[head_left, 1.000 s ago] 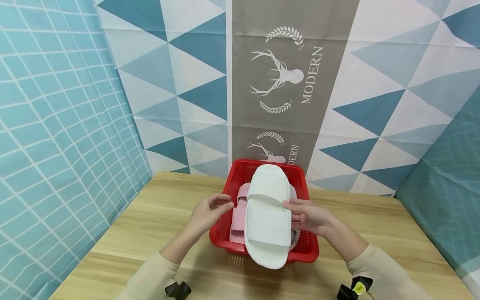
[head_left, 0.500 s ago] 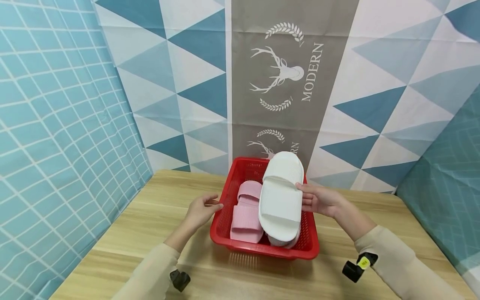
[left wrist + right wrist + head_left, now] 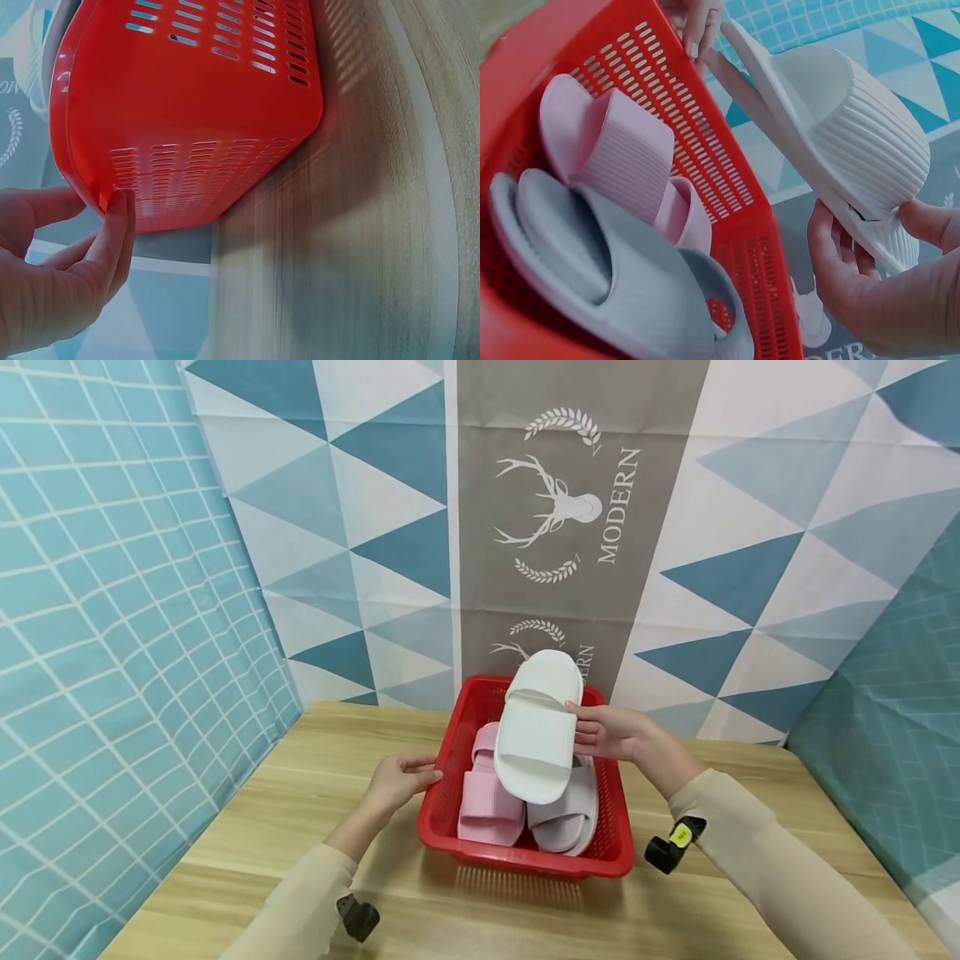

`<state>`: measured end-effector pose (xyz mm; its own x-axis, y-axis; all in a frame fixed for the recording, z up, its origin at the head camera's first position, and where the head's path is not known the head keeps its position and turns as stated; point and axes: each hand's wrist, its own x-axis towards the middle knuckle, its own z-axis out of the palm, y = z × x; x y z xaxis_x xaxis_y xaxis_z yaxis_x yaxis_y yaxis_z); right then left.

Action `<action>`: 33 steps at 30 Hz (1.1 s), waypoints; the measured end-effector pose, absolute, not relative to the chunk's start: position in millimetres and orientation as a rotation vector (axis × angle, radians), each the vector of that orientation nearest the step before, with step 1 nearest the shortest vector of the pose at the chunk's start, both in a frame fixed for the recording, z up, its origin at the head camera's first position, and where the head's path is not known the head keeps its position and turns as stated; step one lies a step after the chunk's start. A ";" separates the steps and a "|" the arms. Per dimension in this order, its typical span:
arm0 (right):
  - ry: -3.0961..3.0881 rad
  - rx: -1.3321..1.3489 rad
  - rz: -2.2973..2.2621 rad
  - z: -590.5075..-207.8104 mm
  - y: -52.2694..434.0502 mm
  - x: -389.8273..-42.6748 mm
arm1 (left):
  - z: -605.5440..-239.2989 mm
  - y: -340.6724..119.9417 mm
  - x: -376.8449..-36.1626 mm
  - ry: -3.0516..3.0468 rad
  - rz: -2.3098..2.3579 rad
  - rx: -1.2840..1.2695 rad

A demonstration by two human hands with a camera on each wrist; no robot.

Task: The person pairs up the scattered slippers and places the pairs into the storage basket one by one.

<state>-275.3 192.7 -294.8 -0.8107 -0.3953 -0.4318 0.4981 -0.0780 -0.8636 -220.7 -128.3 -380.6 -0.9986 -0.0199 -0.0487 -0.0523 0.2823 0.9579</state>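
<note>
Slipper in hand: white ribbed foam slide slipper (image 3: 537, 731), lifted clear above the basket, toe end tilted down toward the person, heel end up near the back wall.
Right hand: right hand (image 3: 609, 734) pinches the white slipper at its right edge, thumb on the strap side and fingers (image 3: 838, 251) under the sole; a firm but narrow hold on one side only.
Left hand: left hand (image 3: 399, 777) rests against the left rim of the red perforated plastic basket (image 3: 446, 752), fingertips (image 3: 118, 214) touching the outer wall, fingers loosely curved and gripping nothing.
Basket contents: pink ribbed slide slipper (image 3: 489, 789) on the left, pale lilac-grey slide slipper (image 3: 567, 814) on the right, lying side by side and touching.
Surface: light wood-grain table (image 3: 300, 793), the basket standing near its far edge.
Risk, grip: held by one edge, the white slipper could swivel or slip out of the pinch, I judge, and drop onto the pair below.
Risk, basket: the light basket could slide or tip if the slipper snags its rim, since the left hand only touches it.
</note>
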 end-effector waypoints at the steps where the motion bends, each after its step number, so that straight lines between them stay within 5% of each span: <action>1: 1.607 0.122 -1.940 -294.4 188.5 -277.2 | -381.0 -128.6 -220.6 2.491 1.866 -0.076; 33: 1.743 0.340 -1.675 -346.3 115.8 -310.6 | -385.5 -128.8 -220.8 2.446 1.939 -0.095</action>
<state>-310.6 115.8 -346.3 -0.7306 -0.2665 -0.6287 0.6176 0.1348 -0.7748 -220.8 -128.8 -385.5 -0.9980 -0.0361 -0.0523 -0.0592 0.2274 0.9720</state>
